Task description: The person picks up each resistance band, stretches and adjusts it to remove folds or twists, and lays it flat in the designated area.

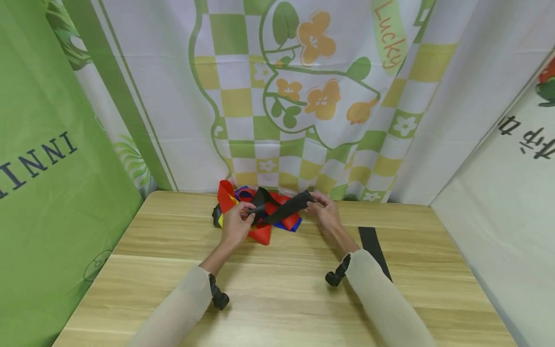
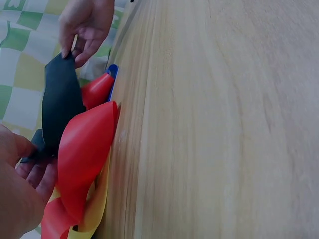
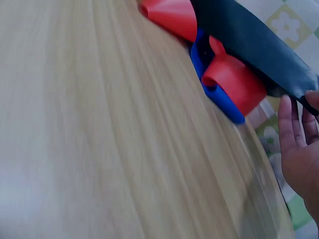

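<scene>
So both hands are busy here. The left hand (image 1: 236,222) pinches a wide, flat black strip of thin, bendy material (image 1: 289,207) between thumb and fingers, and the right hand (image 1: 326,212) has the other end pinched the same way. The stretch between them slants upward to the right, lying over the right part of a tangled heap near the back edge of the surface, with the curtain just behind.

Right under and around the hands, that heap is mostly glossy red strips (image 1: 260,234), looped and twisted over each other, one of them sticking up at the left end. A smooth blue strip (image 1: 292,225) pokes out at the right side, and a bit of soft yellow strip (image 2: 97,209) shows below the red in the left wrist view. Can't tell how many pieces are in there.

Further right, a separate straight black strip (image 1: 368,241) lies flat, partly hidden by the right sleeve (image 1: 381,294). All this sits on a light wood-grain surface (image 1: 277,289).

Behind it hangs a white curtain with green and yellow checks and orange flowers (image 1: 236,72), plus a green fabric panel (image 1: 43,111) on the left.
</scene>
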Tool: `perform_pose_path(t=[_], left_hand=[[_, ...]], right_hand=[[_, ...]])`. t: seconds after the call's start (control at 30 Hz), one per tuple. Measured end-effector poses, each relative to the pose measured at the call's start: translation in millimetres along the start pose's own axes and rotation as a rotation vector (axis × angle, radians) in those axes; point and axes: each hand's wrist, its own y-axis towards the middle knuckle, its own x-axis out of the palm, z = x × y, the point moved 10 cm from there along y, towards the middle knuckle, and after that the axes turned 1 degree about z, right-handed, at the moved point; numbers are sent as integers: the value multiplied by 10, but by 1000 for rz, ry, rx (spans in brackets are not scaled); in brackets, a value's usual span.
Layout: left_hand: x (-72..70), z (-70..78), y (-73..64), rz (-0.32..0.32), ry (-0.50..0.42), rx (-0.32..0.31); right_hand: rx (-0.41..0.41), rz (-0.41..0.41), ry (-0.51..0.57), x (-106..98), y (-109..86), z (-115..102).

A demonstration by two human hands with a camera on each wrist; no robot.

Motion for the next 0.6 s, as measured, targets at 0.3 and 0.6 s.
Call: perform_pose_path(t=[0.3, 0.6], left_hand=[[-82, 34, -37, -31, -56, 33], [-48, 73, -81, -109, -45, 24]], right_hand=[[-6, -118, -72, -113, -93, -61], [-14, -113, -70, -202, -164, -131]])
